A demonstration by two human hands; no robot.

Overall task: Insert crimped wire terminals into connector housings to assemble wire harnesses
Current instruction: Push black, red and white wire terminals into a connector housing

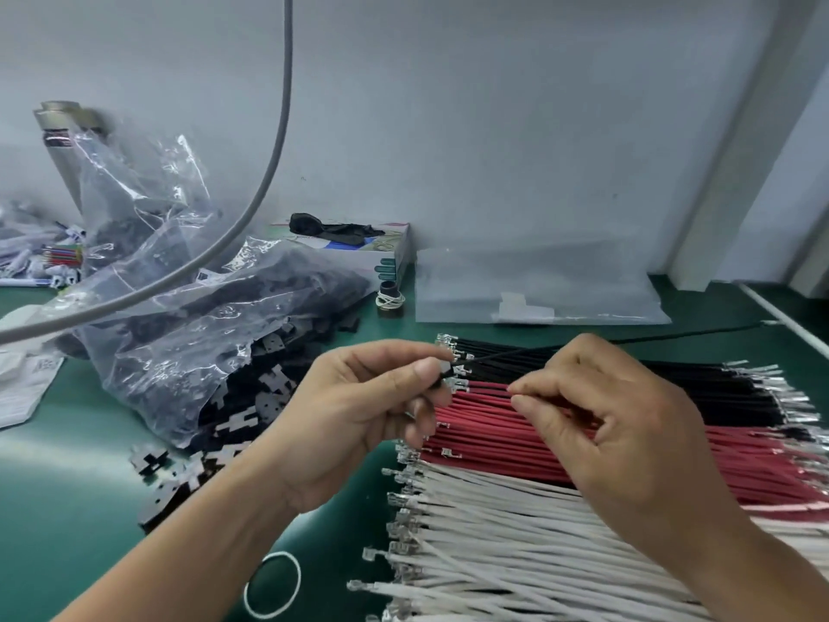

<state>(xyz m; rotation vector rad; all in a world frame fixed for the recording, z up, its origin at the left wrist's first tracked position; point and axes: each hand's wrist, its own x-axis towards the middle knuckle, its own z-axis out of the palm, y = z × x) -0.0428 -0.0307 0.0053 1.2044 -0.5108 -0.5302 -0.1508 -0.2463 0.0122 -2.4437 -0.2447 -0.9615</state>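
Bench, green mat [67, 464] | our left hand [359, 410] pinches a housing [442, 378] with black wire [538, 350] | right hand [628, 419], at 3 o'clock, pinches a red wire [484, 410].

A white rubber band [272, 584] lies at six o'clock on the green mat [54, 500]; a grey cable [264, 181] arcs at eleven; a small box [359, 251] sits near centre

head view — worn on the person's head | faces forward and down | close over the green-topped desk [67, 509] | pale grey back wall [493, 127] fills the upper half | wide-angle, edges bowed — single view only
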